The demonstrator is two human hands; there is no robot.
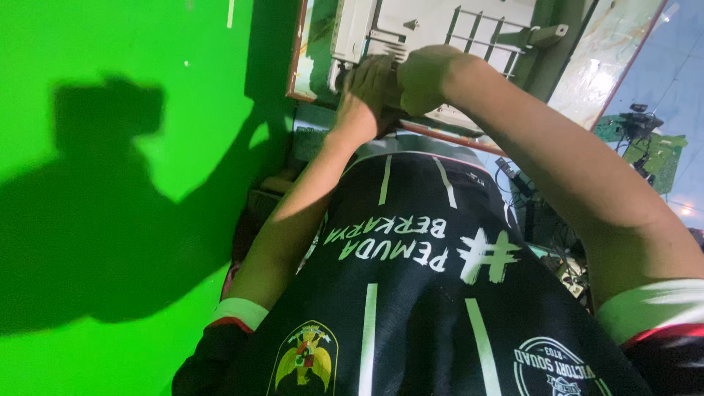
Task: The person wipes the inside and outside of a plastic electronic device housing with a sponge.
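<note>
Both hands, left [367,92] and right [425,77], clasp the white panel's [440,22] near edge; green wall [147,59] close left.

A black jersey [411,293] with white stripes, lettering and crests, its short sleeves [645,308] cuffed white and red.

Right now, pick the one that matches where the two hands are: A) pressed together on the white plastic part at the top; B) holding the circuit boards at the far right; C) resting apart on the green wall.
A: the left hand and right hand meet on the white plastic part.
</note>
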